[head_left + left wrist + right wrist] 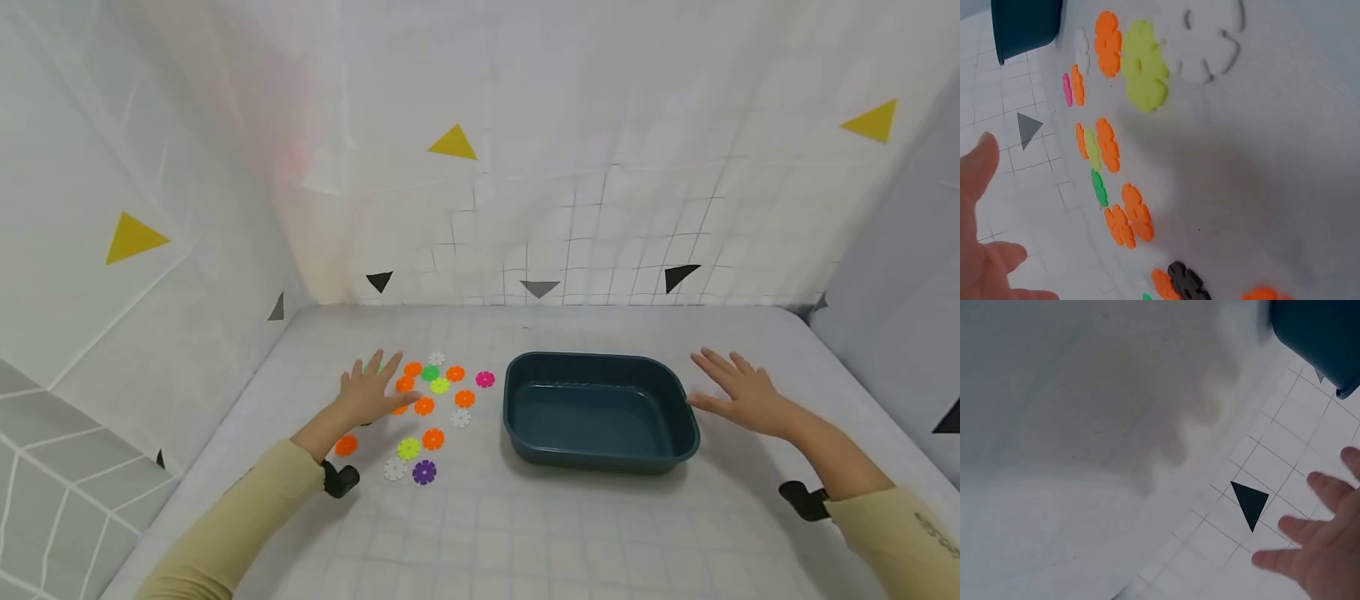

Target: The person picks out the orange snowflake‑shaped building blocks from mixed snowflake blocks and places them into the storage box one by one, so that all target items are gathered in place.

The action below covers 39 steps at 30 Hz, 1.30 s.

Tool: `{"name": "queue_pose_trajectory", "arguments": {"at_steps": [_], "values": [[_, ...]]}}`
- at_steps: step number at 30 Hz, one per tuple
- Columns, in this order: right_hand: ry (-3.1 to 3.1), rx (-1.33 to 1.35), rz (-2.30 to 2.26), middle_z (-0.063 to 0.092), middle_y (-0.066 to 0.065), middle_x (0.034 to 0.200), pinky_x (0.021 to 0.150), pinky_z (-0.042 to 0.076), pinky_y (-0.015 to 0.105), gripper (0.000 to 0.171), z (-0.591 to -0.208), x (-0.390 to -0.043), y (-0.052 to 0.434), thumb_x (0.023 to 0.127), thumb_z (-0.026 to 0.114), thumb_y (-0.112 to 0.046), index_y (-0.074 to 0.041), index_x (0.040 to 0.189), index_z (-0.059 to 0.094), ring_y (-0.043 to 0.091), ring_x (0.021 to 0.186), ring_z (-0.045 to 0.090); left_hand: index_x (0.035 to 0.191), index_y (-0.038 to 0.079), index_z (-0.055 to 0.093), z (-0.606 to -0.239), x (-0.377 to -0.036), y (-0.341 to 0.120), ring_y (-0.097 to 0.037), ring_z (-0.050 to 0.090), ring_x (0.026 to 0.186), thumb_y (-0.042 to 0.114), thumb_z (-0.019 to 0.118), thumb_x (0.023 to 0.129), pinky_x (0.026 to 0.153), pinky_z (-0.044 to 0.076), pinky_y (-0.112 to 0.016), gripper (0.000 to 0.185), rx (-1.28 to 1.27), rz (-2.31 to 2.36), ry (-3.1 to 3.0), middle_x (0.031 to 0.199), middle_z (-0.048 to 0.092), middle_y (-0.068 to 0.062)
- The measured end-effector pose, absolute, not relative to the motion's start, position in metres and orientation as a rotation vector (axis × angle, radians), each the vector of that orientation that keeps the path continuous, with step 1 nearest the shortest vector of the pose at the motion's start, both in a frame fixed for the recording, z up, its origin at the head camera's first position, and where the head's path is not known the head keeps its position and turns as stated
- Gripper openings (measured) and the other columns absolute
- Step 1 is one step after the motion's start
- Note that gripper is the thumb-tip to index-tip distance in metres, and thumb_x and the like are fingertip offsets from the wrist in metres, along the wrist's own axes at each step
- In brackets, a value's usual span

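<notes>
Several flat flower-shaped plastic discs [433,398] in orange, yellow-green, white, green, pink and purple lie scattered on the white gridded table. My left hand [371,390] hovers over the left side of the cluster, fingers spread and straight, holding nothing. In the left wrist view the discs [1110,144] run across the surface beside my left hand [985,250]. A dark teal tub [600,410] sits empty right of the discs. My right hand [738,392] is spread open just right of the tub's rim, holding nothing. The right wrist view shows my right hand [1325,550] and a tub corner [1322,337].
White gridded walls with yellow, black and grey triangles enclose the table on three sides. A single orange disc [346,445] lies near my left forearm. A black disc [1186,281] shows in the left wrist view. The table's front is bare cloth.
</notes>
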State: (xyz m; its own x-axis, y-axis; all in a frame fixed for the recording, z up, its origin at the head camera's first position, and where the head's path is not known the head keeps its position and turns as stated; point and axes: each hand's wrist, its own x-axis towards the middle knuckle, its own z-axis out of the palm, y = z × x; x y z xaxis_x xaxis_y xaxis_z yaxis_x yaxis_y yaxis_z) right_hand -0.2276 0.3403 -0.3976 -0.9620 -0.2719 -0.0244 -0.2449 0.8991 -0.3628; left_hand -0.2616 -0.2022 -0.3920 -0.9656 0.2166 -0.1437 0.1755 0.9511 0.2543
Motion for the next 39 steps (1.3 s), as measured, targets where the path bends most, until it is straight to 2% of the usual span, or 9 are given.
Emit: {"name": "queue_pose_trajectory", "arguments": {"at_steps": [7,15,19,23,25,27,31,34,39], "values": [[2.873,-0.68,-0.793,0.016,0.029,0.146,0.091,0.007,0.074,0.074,-0.403,-0.222,0.34,0.085,0.063,-0.029,-0.001,0.143,0.025,0.058,0.128,0.005,0.147,0.013,0.015,-0.397,-0.262,-0.197,-0.049,0.017,0.132,0.054,0.056,0.083,0.102,0.014,-0.064,0.087,0.433,0.583,2.906,0.149,0.014,-0.024],[2.762,-0.736,-0.945,0.019,0.026,0.147,0.089,0.012,0.074,0.069,-0.412,-0.222,0.345,0.085,0.063,-0.022,-0.003,0.142,0.029,0.052,0.131,0.006,0.147,0.016,0.017,-0.4,-0.265,-0.19,-0.037,0.028,0.132,0.043,0.064,0.083,0.101,0.028,-0.057,0.084,0.552,0.708,2.86,0.147,0.025,-0.018],[2.747,-0.778,-0.992,0.02,0.022,0.148,0.089,0.016,0.072,0.068,-0.413,-0.22,0.348,0.085,0.063,-0.019,-0.005,0.142,0.029,0.013,0.14,0.002,0.147,0.017,0.016,-0.399,-0.267,-0.188,-0.033,0.031,0.132,0.04,0.064,0.083,0.103,0.029,-0.052,0.083,0.568,0.757,2.831,0.146,0.03,-0.014],[2.749,-0.814,-0.991,0.025,0.023,0.146,0.088,0.027,0.069,0.065,-0.413,-0.219,0.347,0.084,0.065,-0.019,-0.006,0.14,0.034,-0.023,0.12,0.01,0.147,0.017,0.016,-0.396,-0.269,-0.186,-0.032,0.031,0.133,0.036,0.064,0.085,0.103,0.029,-0.05,0.081,0.552,0.849,2.773,0.147,0.029,-0.013],[2.744,-0.794,-0.979,0.026,0.025,0.144,0.086,0.031,0.068,0.064,-0.411,-0.219,0.345,0.084,0.065,-0.021,-0.005,0.139,0.035,-0.013,0.127,0.016,0.147,0.018,0.017,-0.395,-0.27,-0.184,-0.033,0.035,0.13,0.034,0.064,0.085,0.1,0.035,-0.049,0.079,0.53,0.892,2.743,0.145,0.032,-0.015],[2.729,-0.749,-0.982,0.026,0.027,0.143,0.086,0.031,0.069,0.065,-0.41,-0.219,0.343,0.084,0.065,-0.022,-0.004,0.139,0.035,0.009,0.134,0.022,0.147,0.018,0.018,-0.395,-0.271,-0.183,-0.034,0.042,0.123,0.03,0.064,0.086,0.093,0.043,-0.045,0.078,0.512,0.927,2.714,0.142,0.036,-0.017],[2.707,-0.675,-0.981,0.029,0.028,0.141,0.085,0.033,0.067,0.067,-0.408,-0.22,0.339,0.084,0.065,-0.023,0.0,0.138,0.033,0.047,0.12,0.035,0.146,0.017,0.021,-0.397,-0.277,-0.178,-0.029,0.054,0.101,0.027,0.065,0.085,0.072,0.051,-0.033,0.075,0.472,0.937,2.679,0.134,0.045,-0.017],[2.693,-0.661,-0.993,0.032,0.029,0.138,0.085,0.036,0.062,0.068,-0.405,-0.219,0.338,0.084,0.066,-0.021,0.003,0.137,0.032,0.047,0.114,0.04,0.145,0.016,0.026,-0.4,-0.283,-0.173,-0.021,0.056,0.089,0.026,0.066,0.085,0.068,0.049,-0.029,0.073,0.44,0.896,2.669,0.127,0.051,-0.014],[2.691,-0.672,-1.0,0.036,0.029,0.134,0.084,0.043,0.051,0.065,-0.402,-0.219,0.336,0.084,0.065,-0.018,0.005,0.135,0.033,0.034,0.109,0.047,0.142,0.015,0.032,-0.401,-0.293,-0.164,-0.019,0.056,0.086,0.027,0.066,0.084,0.08,0.048,-0.033,0.068,0.407,0.824,2.666,0.118,0.055,-0.01]]}}
